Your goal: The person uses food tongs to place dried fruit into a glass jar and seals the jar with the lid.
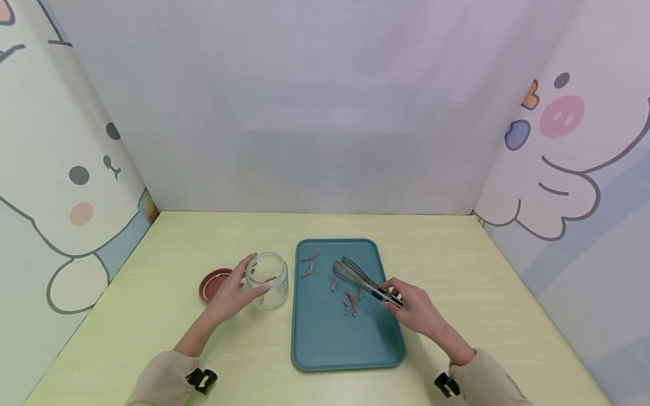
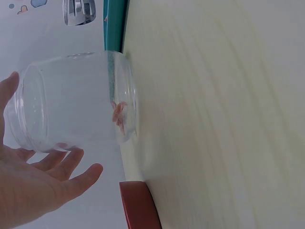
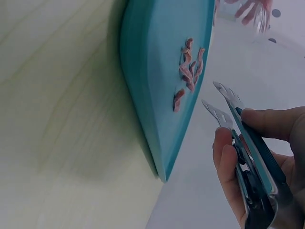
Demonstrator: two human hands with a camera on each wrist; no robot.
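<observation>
My left hand holds a clear, open-topped glass jar, thumb on the near side and fingers round the far side. At the jar's bottom lie a few reddish meat-like strips. Between thumb and fingers of my right hand is a pair of metal tongs with dark handles. Their slotted tips are apart, with nothing between them, and hang over the teal tray. Several small pinkish-brown strips lie scattered on that tray, mostly around its middle, with a couple at its far left.
Left of the jar, a reddish-brown round lid rests on the pale wooden table, partly behind my left hand. The tray's raised rim stands just right of the jar. A plain back panel and cartoon-printed side panels enclose the table.
</observation>
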